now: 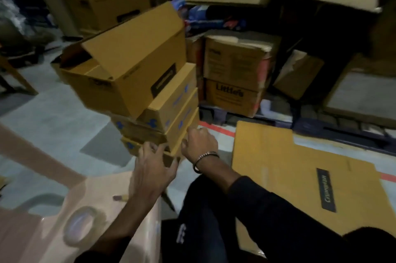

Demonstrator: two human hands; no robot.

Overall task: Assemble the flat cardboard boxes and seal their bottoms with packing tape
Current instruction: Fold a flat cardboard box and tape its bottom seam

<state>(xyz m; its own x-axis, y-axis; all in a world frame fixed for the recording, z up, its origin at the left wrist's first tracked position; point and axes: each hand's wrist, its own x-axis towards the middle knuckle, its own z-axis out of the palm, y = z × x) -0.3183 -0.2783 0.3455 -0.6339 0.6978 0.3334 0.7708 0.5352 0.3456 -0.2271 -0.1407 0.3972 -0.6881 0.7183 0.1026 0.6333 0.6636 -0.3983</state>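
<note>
Two hands hold the bottom of a leaning stack of boxes (158,112).
Left hand (153,164) and right hand (199,142) each grip the lowest box; tape roll (82,226) sits behind the left grip, flat box (300,172) right.

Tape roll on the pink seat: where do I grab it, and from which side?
Take the tape roll from above, thumb in its open core, fingers outside the ring. It lies flat on the seat, hole up, rim unobstructed. This is a judgement from one blurred view.
</note>
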